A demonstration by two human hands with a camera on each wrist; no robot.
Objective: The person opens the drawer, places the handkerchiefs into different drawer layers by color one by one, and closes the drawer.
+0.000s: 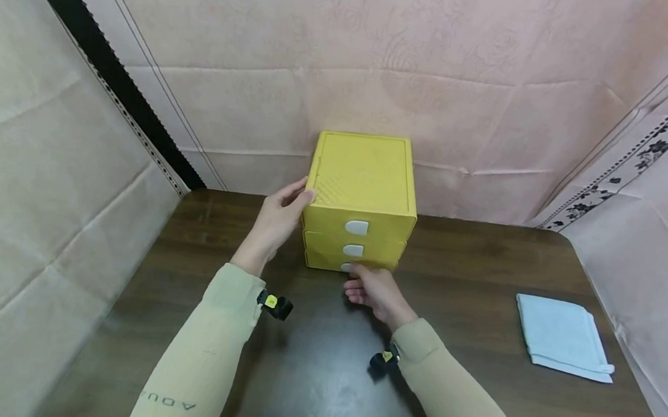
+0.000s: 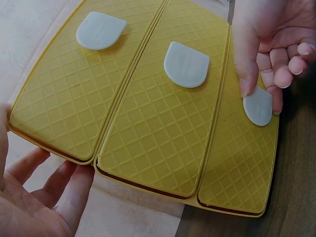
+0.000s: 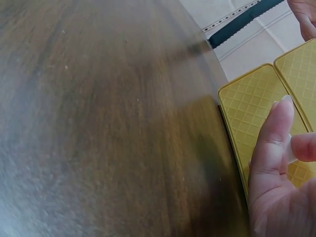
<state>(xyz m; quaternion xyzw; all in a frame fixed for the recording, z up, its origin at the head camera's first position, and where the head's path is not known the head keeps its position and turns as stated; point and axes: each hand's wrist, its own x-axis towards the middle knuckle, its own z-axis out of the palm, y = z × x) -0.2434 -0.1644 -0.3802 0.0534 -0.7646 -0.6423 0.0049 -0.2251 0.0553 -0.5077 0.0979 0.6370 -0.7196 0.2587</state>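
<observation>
A yellow drawer box [image 1: 366, 172] with three stacked drawers stands at the back of the table, its drawer fronts flush. Each front carries a white handle, the top one [image 1: 357, 227] and the middle one [image 1: 353, 250] being uncovered. My left hand [image 1: 280, 220] rests against the box's left side near the top, thumb at the upper edge. Low at the front, my right hand [image 1: 377, 294] pinches the bottom drawer's handle [image 2: 258, 106] between thumb and index finger. Its other fingers are loosely curled. In the right wrist view these fingers [image 3: 271, 143] cover most of that handle.
A folded light-blue cloth [image 1: 565, 338] lies at the right of the brown wooden table [image 1: 309, 377]. Pale patterned fabric [image 1: 390, 88] hangs behind the box and along both sides. Both wrists wear small black cameras.
</observation>
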